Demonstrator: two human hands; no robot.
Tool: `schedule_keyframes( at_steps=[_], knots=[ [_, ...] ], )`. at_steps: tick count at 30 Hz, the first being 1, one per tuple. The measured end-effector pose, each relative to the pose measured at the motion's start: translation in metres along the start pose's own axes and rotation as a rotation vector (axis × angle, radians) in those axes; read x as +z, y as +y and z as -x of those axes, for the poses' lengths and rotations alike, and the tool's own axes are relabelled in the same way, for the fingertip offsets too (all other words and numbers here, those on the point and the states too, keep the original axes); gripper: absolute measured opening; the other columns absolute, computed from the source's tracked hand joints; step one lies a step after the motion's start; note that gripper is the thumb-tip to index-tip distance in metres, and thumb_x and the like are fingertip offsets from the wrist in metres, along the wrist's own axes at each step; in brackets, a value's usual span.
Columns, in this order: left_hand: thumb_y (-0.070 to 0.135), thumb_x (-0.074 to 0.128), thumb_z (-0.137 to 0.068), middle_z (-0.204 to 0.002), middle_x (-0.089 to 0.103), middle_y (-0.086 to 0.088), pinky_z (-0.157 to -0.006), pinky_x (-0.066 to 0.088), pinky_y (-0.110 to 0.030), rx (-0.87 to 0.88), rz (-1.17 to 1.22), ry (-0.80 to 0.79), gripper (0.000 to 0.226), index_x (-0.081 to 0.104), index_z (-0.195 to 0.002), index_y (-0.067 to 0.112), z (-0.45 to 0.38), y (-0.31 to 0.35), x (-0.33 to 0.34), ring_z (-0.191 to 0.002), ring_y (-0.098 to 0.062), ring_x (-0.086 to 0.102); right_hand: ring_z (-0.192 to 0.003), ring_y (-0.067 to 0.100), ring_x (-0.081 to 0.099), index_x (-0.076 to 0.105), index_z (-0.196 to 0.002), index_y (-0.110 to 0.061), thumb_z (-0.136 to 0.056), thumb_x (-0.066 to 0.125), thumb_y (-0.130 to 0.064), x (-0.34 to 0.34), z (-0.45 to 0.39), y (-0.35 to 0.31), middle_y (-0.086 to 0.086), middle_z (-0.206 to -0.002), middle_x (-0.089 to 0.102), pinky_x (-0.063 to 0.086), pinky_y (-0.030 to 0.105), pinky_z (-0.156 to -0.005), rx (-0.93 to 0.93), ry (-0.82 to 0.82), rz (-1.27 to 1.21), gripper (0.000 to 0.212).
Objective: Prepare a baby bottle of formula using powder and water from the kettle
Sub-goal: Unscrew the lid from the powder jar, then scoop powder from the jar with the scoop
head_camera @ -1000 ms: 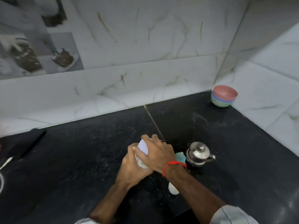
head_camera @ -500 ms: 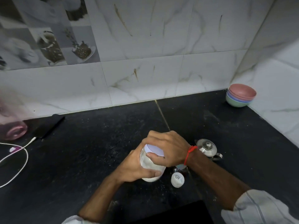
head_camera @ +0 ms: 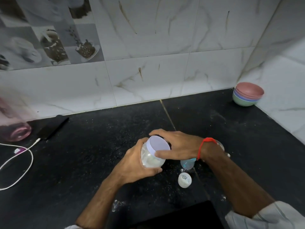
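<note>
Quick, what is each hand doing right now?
Left hand: closed around the powder jar, holding it tilted.
Right hand: fingers on the jar's white lid, grip on its rim.

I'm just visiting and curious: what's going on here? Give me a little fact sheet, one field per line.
Activity: opening or closing a powder jar; which, cannot tell
Left hand: wrapped around the jar, tilting it
Right hand: fingers around the jar's white lid
Baby bottle: on the counter, partly hidden under the right wrist
Bottle cap: lying loose beside the bottle
Kettle: mostly hidden behind the right wrist
Corner: stacked bowls
Far left: phone with white cable
</note>
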State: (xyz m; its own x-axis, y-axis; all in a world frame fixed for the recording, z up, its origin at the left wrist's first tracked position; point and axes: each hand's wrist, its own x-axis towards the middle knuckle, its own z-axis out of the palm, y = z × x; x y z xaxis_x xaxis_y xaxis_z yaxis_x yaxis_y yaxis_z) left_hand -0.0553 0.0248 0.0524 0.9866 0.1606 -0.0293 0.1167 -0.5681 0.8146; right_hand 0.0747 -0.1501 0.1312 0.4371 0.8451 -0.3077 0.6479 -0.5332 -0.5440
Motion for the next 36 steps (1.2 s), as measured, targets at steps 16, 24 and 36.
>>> schedule_keyframes(
  at_steps=[16,24,36],
  knots=[
    [0.039,0.101,-0.058,-0.131,0.058,0.024,-0.093,0.049,-0.014,-0.066,0.076,0.169,0.102,0.037,-0.137,0.048,0.013,-0.050,-0.038,-0.120,0.007,0.057,-0.094,0.010,0.055,0.046,-0.100,-0.028,-0.074,0.081,-0.052,0.051,-0.015,0.015,-0.006,-0.108,0.051,0.049,0.027,-0.077,-0.040,0.457,-0.154,0.050],
    [0.035,0.102,-0.058,-0.130,0.060,0.025,-0.091,0.050,-0.017,-0.091,0.118,0.284,0.100,0.039,-0.135,0.048,0.033,-0.068,-0.045,-0.120,0.009,0.057,-0.129,0.019,0.052,0.046,-0.089,-0.024,-0.085,0.075,-0.045,0.175,-0.046,0.036,-0.006,-0.149,0.039,0.046,0.033,-0.102,0.128,0.245,-0.051,0.036],
    [0.053,0.098,-0.056,-0.139,0.054,0.027,-0.101,0.056,-0.037,-0.019,0.000,0.168,0.102,0.038,-0.140,0.053,0.041,-0.047,-0.028,-0.127,-0.001,0.058,-0.125,0.004,0.056,0.073,-0.103,-0.022,-0.098,0.058,-0.041,0.115,-0.013,-0.008,-0.007,-0.138,0.055,0.043,0.016,-0.102,-0.159,0.875,-0.293,0.025]
  ],
)
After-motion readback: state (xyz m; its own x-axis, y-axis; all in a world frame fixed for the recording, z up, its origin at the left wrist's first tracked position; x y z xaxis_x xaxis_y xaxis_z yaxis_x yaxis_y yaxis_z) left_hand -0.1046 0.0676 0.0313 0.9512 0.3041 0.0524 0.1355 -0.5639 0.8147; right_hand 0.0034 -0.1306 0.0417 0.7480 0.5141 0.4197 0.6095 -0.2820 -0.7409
